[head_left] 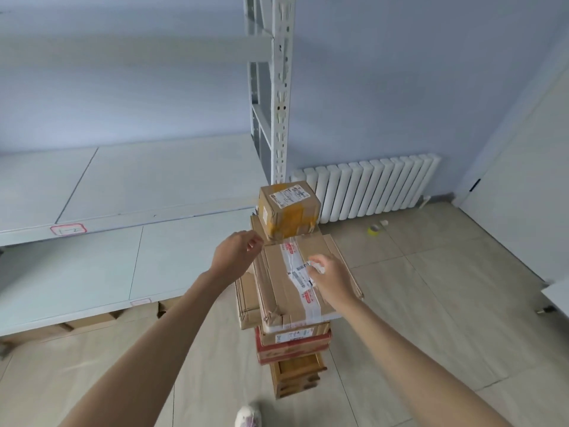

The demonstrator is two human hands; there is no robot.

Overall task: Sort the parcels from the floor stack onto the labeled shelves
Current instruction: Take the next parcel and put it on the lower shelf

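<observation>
Both hands reach out holding nothing, the left hand (235, 252) and right hand (331, 277) on 2 sides of the flat box (286, 282) topping the floor stack (292, 349), its long side pointing away.

**One head-worn view, looking forward and down**

A single wide-angle camera sits on the person's head and faces forward and downward. Both forearms enter from the bottom edge and reach away from the lens, so the left hand (235, 254) and right hand (331, 280) lie near the middle of the frame, close to the camera. The parcel stack (292, 291) stands directly below and ahead, seen from above, with one shoe (248, 416) at the bottom edge. The shelves (123, 192) run along the left side; the radiator (369, 189) and wall lie farther off. Straight lines bend toward the edges. There is no second view to share the scene with.
</observation>
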